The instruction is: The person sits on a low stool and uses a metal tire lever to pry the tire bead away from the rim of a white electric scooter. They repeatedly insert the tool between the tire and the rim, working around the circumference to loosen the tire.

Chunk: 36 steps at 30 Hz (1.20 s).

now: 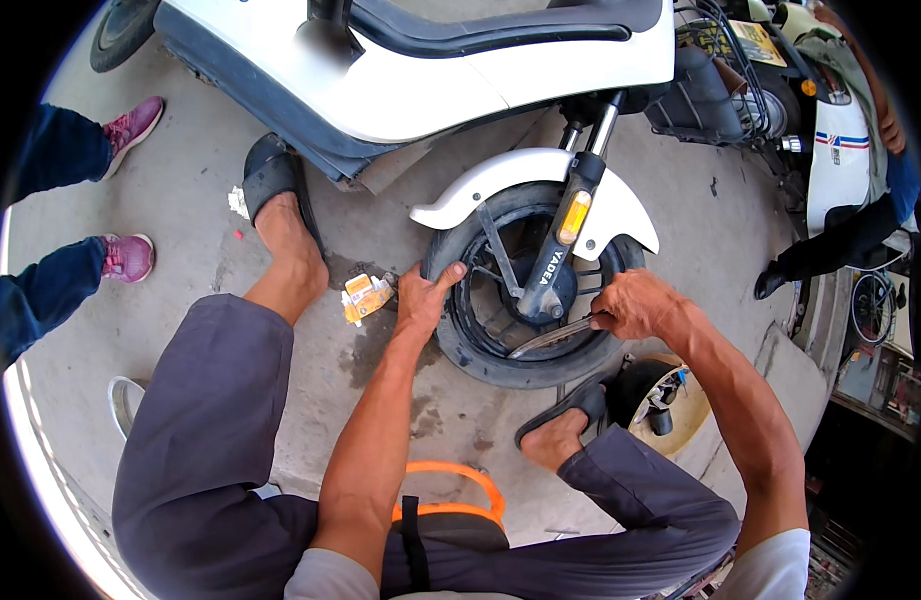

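**Black tyre levered at the front wheel**

Rubber tyre [481, 350] sits on the scooter's front wheel, under its white mudguard [526, 190]. Our left hand [424, 297] grips its edge, probably steadying it, while our right hand [636, 303] closes around a metal lever [551, 338] wedged at the rim. An orange packet [365, 297] lies left of the tyre.

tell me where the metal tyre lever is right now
In the head view, right of centre: the metal tyre lever is gripped in the right hand, its tip at the lower rim of the scooter's front tyre.
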Available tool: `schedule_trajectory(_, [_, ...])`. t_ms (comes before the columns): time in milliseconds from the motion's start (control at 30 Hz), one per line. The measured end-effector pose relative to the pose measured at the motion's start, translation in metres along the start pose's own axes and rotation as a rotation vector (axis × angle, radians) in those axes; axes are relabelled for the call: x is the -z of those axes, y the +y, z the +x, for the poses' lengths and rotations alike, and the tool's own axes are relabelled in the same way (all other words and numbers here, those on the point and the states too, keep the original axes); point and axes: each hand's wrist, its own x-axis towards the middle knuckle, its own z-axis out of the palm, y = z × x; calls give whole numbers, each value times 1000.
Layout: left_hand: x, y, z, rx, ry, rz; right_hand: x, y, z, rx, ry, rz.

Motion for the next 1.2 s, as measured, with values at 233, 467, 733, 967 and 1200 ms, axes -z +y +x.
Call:
schedule_trajectory(233, [-1,-2,1,-40,37,36,6,0,16,20,-43,-20])
schedule_trajectory(467, [2,11,-1,42,-16,53,2,4,16,10,-63,4])
schedule_trajectory(733, [1,7,-1,-15,22,24,-5,12,14,36,-101,-92])
schedule_trajectory(967, [-2,11,0,-5,3,75,2,-17,7,-55,-48,-88])
schedule_trajectory(1200, [-5,17,6,-56,98,168,25,-88,-42,42,-358,3])
